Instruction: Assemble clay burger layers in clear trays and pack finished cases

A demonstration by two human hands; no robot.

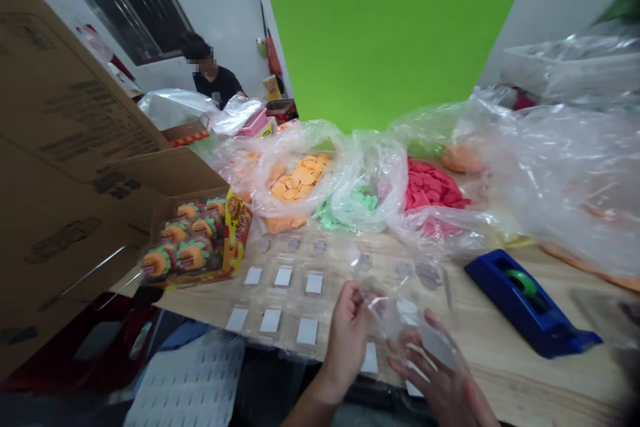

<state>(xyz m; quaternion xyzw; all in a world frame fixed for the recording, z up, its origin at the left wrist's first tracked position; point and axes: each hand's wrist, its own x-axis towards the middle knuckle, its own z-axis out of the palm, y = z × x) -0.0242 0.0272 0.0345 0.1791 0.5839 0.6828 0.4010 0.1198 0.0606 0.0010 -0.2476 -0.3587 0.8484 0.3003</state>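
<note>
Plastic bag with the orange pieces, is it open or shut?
Open. The clear bag's mouth is spread wide around the orange pieces, which show uncovered in the middle.

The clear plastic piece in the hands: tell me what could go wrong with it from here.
The clear plastic piece could slip: the left hand seems to pinch it only near its edge. Dropped or swung low, it might knock the clear packs lying along the table's near edge, perhaps over the side.
</note>
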